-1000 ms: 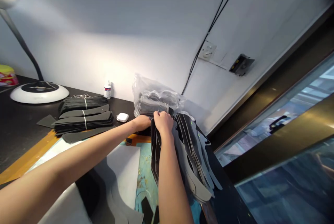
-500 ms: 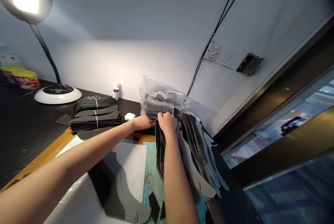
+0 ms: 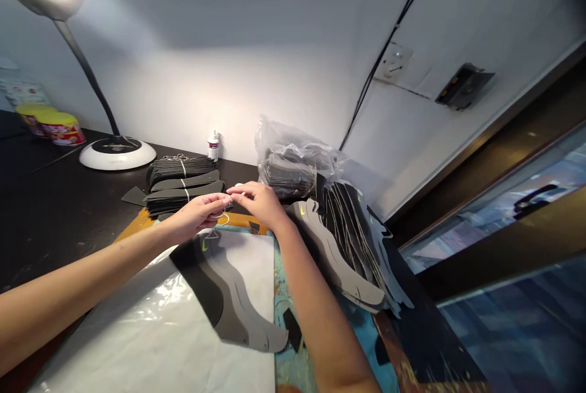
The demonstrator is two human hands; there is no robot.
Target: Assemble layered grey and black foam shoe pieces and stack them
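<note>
A black workbench (image 3: pixel 68 210) runs beneath a paint-flecked teal mat (image 3: pixel 284 301) and a glossy white sheet (image 3: pixel 146 338), where layered grey cut-outs (image 3: pixel 233 298) lie flat. A heap of similar cut-outs (image 3: pixel 348 237) leans beside a clear plastic bag (image 3: pixel 286 152), and string-tied black stacks (image 3: pixel 180 188) sit further back. Above the sheet's top edge, the left hand (image 3: pixel 196 216) pinches a thin white string (image 3: pixel 225 218), a small loop hanging below. The right hand (image 3: pixel 259 204) draws its fingertips (image 3: pixel 235 190) together just beside it (whether they hold the string, I cannot tell). String this fine handles best pinched close to its end and kept taut.
</note>
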